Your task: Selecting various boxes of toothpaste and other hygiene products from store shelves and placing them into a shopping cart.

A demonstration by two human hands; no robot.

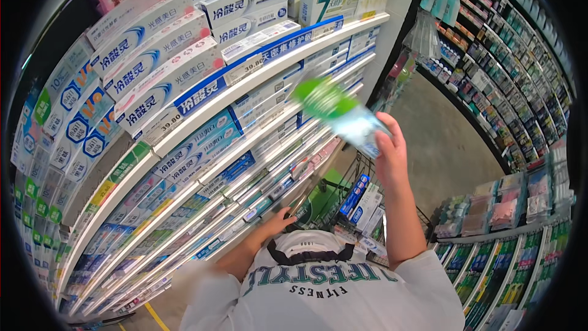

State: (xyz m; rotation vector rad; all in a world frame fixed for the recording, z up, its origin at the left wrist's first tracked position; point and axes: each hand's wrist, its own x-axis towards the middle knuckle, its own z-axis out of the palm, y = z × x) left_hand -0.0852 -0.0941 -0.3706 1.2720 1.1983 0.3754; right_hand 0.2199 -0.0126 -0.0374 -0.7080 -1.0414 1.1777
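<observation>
My right hand is raised in front of the shelves and grips one end of a green and pale-blue package. The package is tilted and blurred by motion, so its exact kind is unclear. Lower down, my left hand is beside the green panel of a wire shopping cart. Its fingertips reach the panel's edge; whether they close around anything cannot be seen. Inside the cart lie a blue box and a white-and-blue box, with more packages partly hidden by my shirt.
Tiered white shelves on the left hold many toothpaste boxes behind price strips. Stocked racks curve along the right, with packets on hooks at lower right. Grey floor runs between them.
</observation>
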